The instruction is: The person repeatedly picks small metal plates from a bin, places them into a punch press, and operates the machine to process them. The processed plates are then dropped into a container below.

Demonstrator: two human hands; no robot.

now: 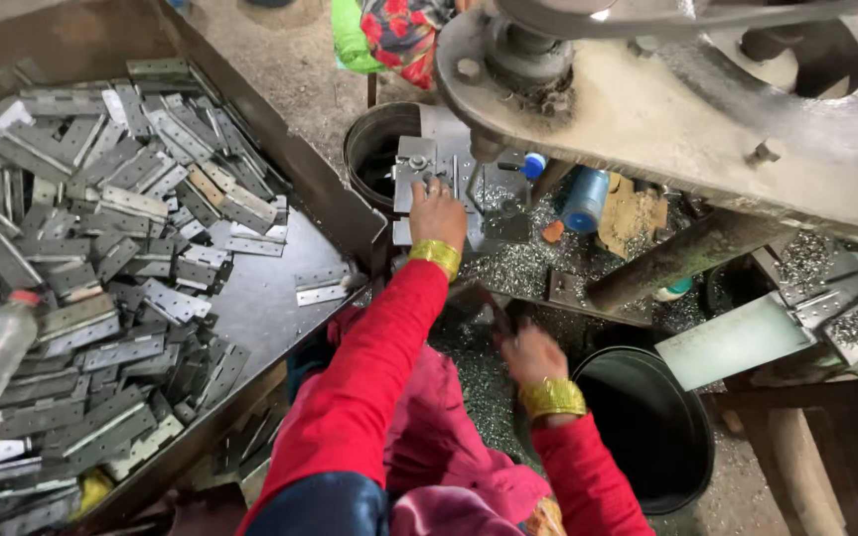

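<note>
You are sitting between the press machine (687, 109) and the tray (260, 308) heaped with metal hinges (101, 248), your left hand (436, 213) pressing 1 hinge plate (415, 164) with curled fingers onto the die block under the press, while your right hand (531, 354) is hanging loosely curled, empty, beside the black bucket (647, 427).

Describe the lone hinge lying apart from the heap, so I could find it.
Start at the big dark tray on the left, heaped with grey hinges. Follow its bare right-hand part toward the red sleeve. The lone hinge lies there flat, clear of the pile.
</note>
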